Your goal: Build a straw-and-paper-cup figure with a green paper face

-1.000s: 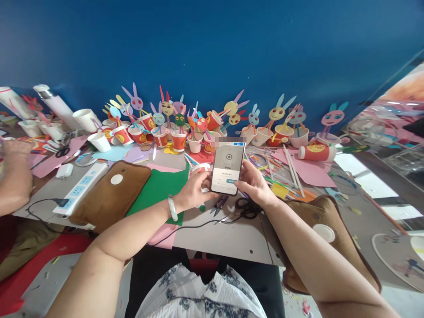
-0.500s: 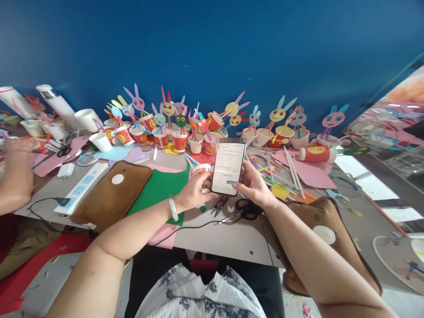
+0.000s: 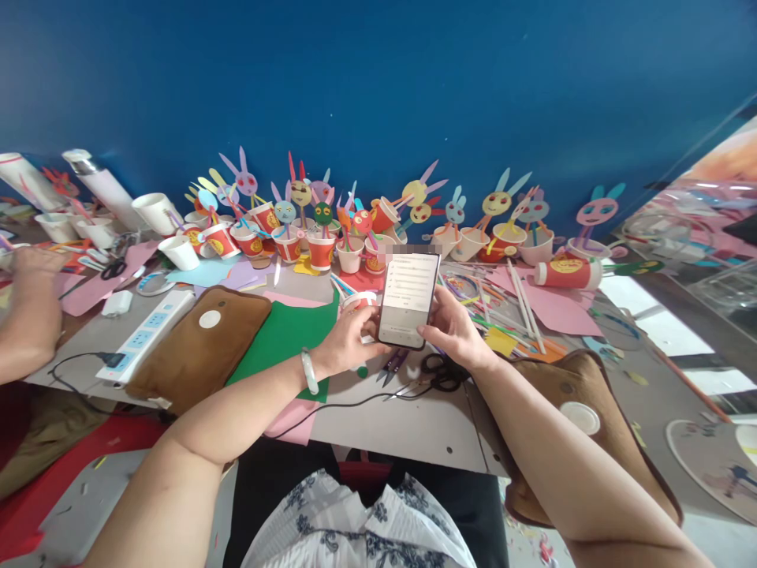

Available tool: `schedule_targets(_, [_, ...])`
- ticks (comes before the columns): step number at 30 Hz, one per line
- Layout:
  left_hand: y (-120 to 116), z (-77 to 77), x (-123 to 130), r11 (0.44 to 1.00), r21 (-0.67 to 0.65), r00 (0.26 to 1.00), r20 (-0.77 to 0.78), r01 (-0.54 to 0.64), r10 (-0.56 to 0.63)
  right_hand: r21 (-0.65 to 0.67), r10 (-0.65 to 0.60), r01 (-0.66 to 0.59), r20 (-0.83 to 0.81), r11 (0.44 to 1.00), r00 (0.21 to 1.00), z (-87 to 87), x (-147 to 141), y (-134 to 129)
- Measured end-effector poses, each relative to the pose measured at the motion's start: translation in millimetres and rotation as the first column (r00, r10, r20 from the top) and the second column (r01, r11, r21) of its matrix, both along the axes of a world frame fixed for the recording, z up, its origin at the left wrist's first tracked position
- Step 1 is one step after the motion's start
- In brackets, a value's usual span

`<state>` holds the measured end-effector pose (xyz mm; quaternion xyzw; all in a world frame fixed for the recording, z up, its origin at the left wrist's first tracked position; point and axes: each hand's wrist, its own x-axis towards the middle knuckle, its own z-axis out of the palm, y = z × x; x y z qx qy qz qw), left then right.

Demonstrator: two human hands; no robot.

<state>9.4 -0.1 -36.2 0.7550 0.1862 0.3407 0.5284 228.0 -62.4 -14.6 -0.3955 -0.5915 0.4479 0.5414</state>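
Observation:
A smartphone (image 3: pixel 408 296) with a lit page of text is held upright in front of me. My left hand (image 3: pixel 348 339) is closed around its lower left edge, a pale bangle on the wrist. Along the right edge my right hand (image 3: pixel 458 331) grips the phone, its thumb by the lower part of the screen. Just behind my left fingers sits a paper cup (image 3: pixel 358 299), partly covered. Purple-handled snips (image 3: pixel 395 364) and black-handled scissors (image 3: pixel 442 372) lie on the table below the phone, and green paper (image 3: pixel 289 335) spreads under my left wrist.
Several paper cups with rabbit-faced figures (image 3: pixel 495 203) line the blue wall. A brown hand warmer (image 3: pixel 201 339) and a power strip (image 3: pixel 147 335) lie left; another brown hand warmer (image 3: pixel 583 442) lies right. A co-worker's arm (image 3: pixel 29 315) reaches in at far left.
The page on the phone screen has changed, with its lower part now greyer. My right thumb has shifted slightly toward the screen's right edge. Both hands otherwise stay in place.

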Motion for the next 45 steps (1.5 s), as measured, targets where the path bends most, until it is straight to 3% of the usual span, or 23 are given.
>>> schedule_targets(12, [-0.1, 0.1, 0.1, 1.0, 0.029, 1.0, -0.023, -0.01, 0.011, 0.025, -0.007, 0.006, 0.006, 1.0, 1.0, 0.3, -0.6, -0.4])
schedule_targets(22, [0.6, 1.0, 0.0, 0.996, 0.086, 0.999, -0.035, -0.035, 0.039, 0.025, -0.086, 0.086, 0.004, 0.996, 0.996, 4.3, -5.3, -2.3])
schedule_targets(26, [-0.1, 2.2, 0.1, 0.999, 0.043, 1.0, -0.025, -0.01, 0.011, 0.026, -0.111, 0.111, 0.005, 0.994, 0.994, 6.4, -6.7, -3.2])
schedule_targets(34, [-1.3, 0.4, 1.3, 1.0, 0.011, 0.998, -0.057, 0.005, -0.004, 0.014, -0.232, 0.231, 0.093, 0.973, 0.968, 6.8, -4.0, -5.0])
schedule_targets(45, [-3.2, 7.0, -1.1, 0.988, 0.155, 0.975, -0.219, -0.012, 0.047, -0.021, -0.378, 0.382, 0.094, 0.924, 0.921, 5.4, -6.8, -3.7])
